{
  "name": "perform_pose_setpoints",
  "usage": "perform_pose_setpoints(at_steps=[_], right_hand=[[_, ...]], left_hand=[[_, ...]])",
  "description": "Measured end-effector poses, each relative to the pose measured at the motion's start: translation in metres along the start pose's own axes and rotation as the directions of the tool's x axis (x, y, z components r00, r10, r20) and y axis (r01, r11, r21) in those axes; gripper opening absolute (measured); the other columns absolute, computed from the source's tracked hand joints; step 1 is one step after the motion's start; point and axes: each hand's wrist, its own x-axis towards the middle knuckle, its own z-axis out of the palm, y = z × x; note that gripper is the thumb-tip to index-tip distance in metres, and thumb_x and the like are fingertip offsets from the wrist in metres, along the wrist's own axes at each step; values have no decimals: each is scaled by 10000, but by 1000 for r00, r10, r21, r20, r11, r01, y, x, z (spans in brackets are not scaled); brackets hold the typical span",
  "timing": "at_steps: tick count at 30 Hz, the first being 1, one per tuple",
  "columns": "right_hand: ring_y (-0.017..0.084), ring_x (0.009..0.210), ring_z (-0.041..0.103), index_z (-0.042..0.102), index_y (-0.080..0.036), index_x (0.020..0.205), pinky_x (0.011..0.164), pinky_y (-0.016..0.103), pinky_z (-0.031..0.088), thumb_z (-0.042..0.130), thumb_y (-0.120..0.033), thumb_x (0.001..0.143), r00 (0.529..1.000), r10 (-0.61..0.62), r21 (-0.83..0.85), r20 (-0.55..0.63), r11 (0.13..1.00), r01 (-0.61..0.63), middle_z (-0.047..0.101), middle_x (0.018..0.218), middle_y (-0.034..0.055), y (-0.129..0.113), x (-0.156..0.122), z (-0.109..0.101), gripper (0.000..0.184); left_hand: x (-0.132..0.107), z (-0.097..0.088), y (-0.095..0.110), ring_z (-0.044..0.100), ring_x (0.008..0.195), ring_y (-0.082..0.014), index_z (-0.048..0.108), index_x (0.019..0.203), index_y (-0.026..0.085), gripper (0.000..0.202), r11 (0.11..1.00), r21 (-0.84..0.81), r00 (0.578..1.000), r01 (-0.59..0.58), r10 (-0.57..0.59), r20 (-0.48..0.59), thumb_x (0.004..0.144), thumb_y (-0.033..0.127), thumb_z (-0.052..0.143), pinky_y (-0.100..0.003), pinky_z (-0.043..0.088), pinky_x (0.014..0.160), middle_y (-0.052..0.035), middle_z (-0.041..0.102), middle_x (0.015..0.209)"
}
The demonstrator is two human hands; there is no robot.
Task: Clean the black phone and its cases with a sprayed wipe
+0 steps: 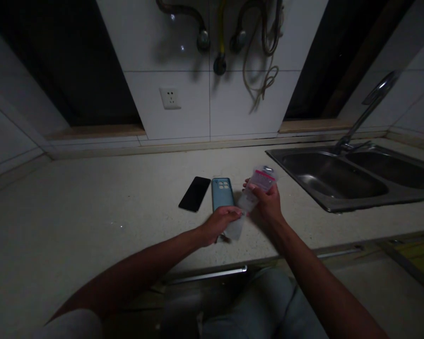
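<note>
A clear plastic packet with a pink strip and a hang hole at its top is held in my right hand, thumb on its face. My left hand pinches a whitish translucent sheet at the packet's lower end. Whether the sheet is separate from the packet or part of it, I cannot tell. Just behind my left hand lies a blue phone case with camera cutouts, its lower end partly covered by the hand. To its left a black phone lies flat, dark side up.
The pale countertop runs along a tiled wall with a power socket and pipes. At the right, a double steel sink with a tap is set into the counter. A drawer handle runs below the front edge.
</note>
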Motion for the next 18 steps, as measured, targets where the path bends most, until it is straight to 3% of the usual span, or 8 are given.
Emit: perform_pose_setpoints(at_steps=[3, 6, 10, 15, 17, 18], right_hand=[[183, 816, 663, 642, -231, 1031, 755, 322, 521, 873, -321, 641, 967, -189, -141, -168, 976, 167, 722, 937, 12, 1, 8, -10, 462], [185, 834, 621, 640, -207, 1060, 802, 333, 499, 845, -336, 684, 902, -377, -372, -213, 885, 282, 684, 966, 21, 2, 19, -25, 447], [195, 846, 602, 617, -220, 1086, 844, 367, 494, 828, -355, 698, 869, -423, -505, -256, 825, 253, 662, 980, 24, 5, 29, -43, 462], [239, 940, 621, 547, -242, 1145, 898, 430, 501, 830, -391, 671, 871, -405, -508, -278, 832, 224, 645, 1032, 42, 8, 32, -48, 571], [269, 1057, 604, 510, -231, 1200, 974, 481, 477, 824, -386, 674, 839, -465, -532, -283, 804, 266, 617, 1139, 80, 4, 28, -47, 631], [281, 1122, 581, 504, -225, 1213, 1023, 506, 448, 806, -374, 695, 795, -538, -560, -282, 765, 319, 594, 1193, 99, 2, 25, -46, 618]], left_hand=[[-2, 1, 3, 474, 546, -86, 771, 830, 143, 312, 1000, -25, 999, 0, 0, -38, 737, 440, 785, -198, 295, 478, -17, 605, 675], [-1, 0, 2, 490, 562, -93, 783, 854, 150, 299, 998, -59, 998, -2, -2, -64, 743, 428, 784, -199, 291, 478, -26, 627, 701], [3, -5, 4, 531, 616, -105, 780, 836, 144, 301, 996, -65, 994, -64, 57, -96, 750, 433, 782, -202, 334, 514, -42, 647, 727], [5, -15, 17, 574, 657, -125, 746, 893, 146, 328, 979, -137, 972, -154, 126, -196, 752, 441, 759, -209, 401, 538, -55, 677, 817], [7, -19, 21, 541, 611, -116, 721, 951, 165, 343, 974, -147, 966, -170, 135, -220, 761, 450, 744, -206, 385, 499, -27, 653, 815], [9, -21, 22, 526, 598, -112, 705, 963, 178, 343, 970, -150, 958, -191, 150, -246, 763, 454, 742, -203, 376, 487, -11, 637, 809]])
